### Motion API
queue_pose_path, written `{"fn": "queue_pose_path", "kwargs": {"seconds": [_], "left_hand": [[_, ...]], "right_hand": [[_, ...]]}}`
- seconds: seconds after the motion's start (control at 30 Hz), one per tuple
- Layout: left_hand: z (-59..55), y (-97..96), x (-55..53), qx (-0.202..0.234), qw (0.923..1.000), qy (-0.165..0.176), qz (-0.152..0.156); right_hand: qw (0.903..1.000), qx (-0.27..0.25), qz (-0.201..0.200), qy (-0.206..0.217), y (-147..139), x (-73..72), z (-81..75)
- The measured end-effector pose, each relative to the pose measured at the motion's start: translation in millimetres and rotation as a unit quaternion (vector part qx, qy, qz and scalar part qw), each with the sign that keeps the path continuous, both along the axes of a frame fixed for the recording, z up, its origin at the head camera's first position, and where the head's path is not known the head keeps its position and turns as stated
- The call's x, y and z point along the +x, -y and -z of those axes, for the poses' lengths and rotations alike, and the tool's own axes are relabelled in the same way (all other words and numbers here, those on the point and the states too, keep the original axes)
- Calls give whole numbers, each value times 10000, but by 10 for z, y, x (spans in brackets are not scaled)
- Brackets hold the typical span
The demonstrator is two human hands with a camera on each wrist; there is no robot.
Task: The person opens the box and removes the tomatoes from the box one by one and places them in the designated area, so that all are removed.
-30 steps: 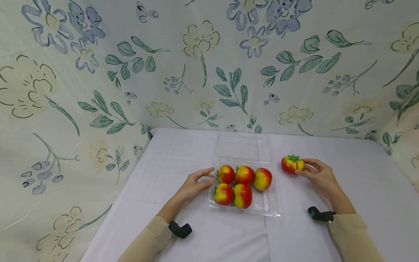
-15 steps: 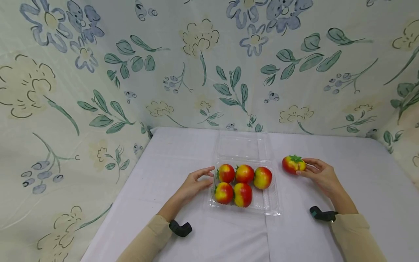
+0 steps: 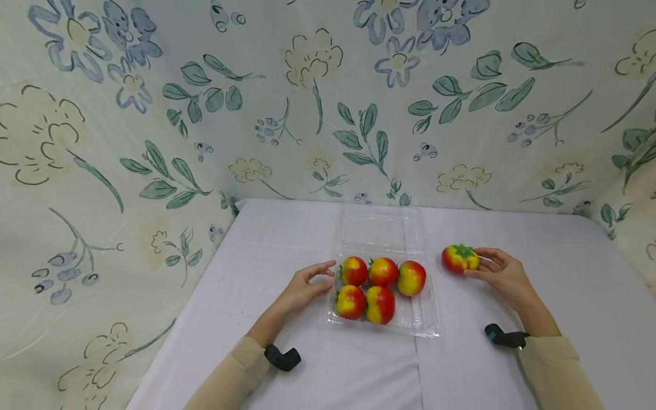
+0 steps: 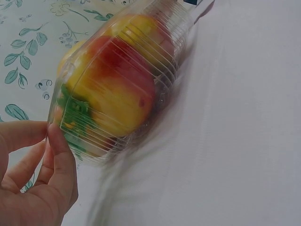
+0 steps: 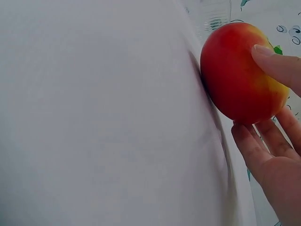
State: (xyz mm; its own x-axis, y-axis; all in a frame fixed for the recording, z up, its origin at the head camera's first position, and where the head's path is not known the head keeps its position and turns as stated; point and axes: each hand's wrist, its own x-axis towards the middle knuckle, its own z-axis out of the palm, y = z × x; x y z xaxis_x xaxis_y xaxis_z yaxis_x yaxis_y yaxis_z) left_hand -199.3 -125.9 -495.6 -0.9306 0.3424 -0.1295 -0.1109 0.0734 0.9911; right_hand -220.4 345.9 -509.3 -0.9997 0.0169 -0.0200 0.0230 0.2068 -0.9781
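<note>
An opened clear plastic clamshell box (image 3: pixel 417 327) lies on the table, holding several red-and-yellow fruits (image 3: pixel 380 305) with green leafy caps, much like persimmons. My left hand (image 3: pixel 307 288) pinches its left rim between thumb and fingers; in the left wrist view the fingers (image 4: pixel 60 155) meet at the thin plastic edge. Right of the box, my right hand (image 3: pixel 504 279) grips another such fruit (image 3: pixel 456 259) from its right side. In the right wrist view, the thumb presses one side of this fruit (image 5: pixel 235 70) and fingertips touch its other side. The fruit appears to rest on the cloth.
The box's transparent lid (image 3: pixel 379 228) lies folded back toward the wall. White cloth (image 3: pixel 369 370) covers the table. A floral curtain (image 3: pixel 318 114) rises behind and to the left. Each wrist wears a small black device (image 3: pixel 282 359).
The fruit in my right hand has shifted very slightly right, and its green cap has turned a little toward the head camera. My left hand and the box have stayed in place.
</note>
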Motion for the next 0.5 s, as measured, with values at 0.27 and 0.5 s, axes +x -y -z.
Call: {"fn": "queue_pose_path", "kwargs": {"seconds": [0.27,0.5], "left_hand": [[-2,0,-9,-27,10000,10,5],[7,-5,-9,-29,10000,-29,13]], "right_hand": [[10000,-39,66,-49,0,0,18],[10000,-66,30,-60,-11,11,29]]}}
